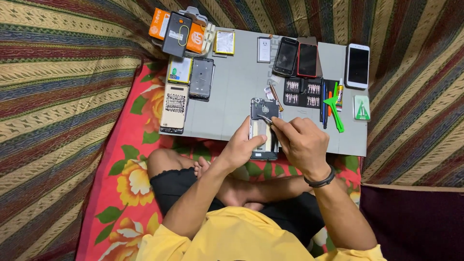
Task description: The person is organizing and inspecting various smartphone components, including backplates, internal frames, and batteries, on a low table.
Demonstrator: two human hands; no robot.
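The person sits cross-legged on a flowered cloth [128, 183], knees just under the near edge of a grey mat [232, 96].

The left hand [241, 147] is curled around the lower left side of an opened phone [264, 126], thumb along its edge, pinning it flat on the mat. The right hand [302, 142] is closed in a pinch on thin tweezers [267, 118], whose tip sits inside the phone's upper part, just below the camera area. A dark band circles that wrist.

The phone lies at the mat's near edge, between the two hands. Its back cover is off and the inside shows: a dark frame and a pale battery in the middle. So the opening looks done, and the work seems to be mid-way, on small parts inside. Nothing shows the phone closed up again; that part looks left to do. Whether any part is already lifted out, I cannot tell.

Just beyond the phone lies a screwdriver [276, 96], then a bit set [303, 92], and beside it green pry tools [334, 107], a small glue tube [340, 93] and a green card [361, 107].

Further left lie a pale back cover [175, 107], a dark phone shell [201, 78] and a battery [179, 70]. At the far edge are orange boxes [159, 25], another battery [224, 42], two dark phones [296, 58] and a white phone [358, 66].
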